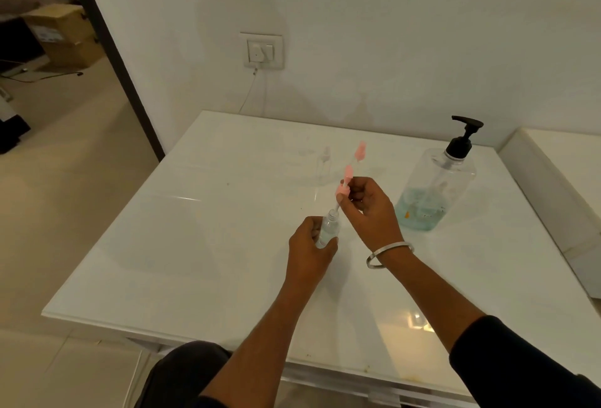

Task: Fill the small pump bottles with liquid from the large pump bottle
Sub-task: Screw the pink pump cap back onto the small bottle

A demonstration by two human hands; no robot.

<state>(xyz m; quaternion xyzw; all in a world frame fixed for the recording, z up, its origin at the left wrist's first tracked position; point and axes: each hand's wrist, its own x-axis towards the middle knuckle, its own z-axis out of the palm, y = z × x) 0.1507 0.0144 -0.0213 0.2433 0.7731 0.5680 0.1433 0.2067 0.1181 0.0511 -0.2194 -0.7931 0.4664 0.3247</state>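
Status, judged from how things lie: the small bottle [329, 228] in the left hand [309, 245] shows a pale bluish tint inside, so it appears to hold liquid already — how full, I cannot tell, since the fingers cover most of its body. Its neck is open. The pink pump head [344, 189] is off the neck, with its dip tube running down to the mouth of the bottle; whether the tube tip is inside the neck or just at it is not resolvable. The pink part is motion-blurred, smeared upward in several ghost copies. Likely step in hand: seating or withdrawing the pump — direction not determinable.

A second small bottle [323, 165], clear and apparently empty, stands on the table [195, 245] towards the far edge, behind the hands. It looks still to be filled.

Left hand: wrapped around the small bottle's body, fingers closed on it, bottle tilted slightly, held just above the table's middle.

Right hand [367, 206]: raised above and right of the left, fingertips pinched on the pump head; a metal bangle [388, 254] sits at the wrist.

The large pump bottle [435, 189] stands upright near the table's far right corner, black pump on, blue-green liquid only in its lower part.
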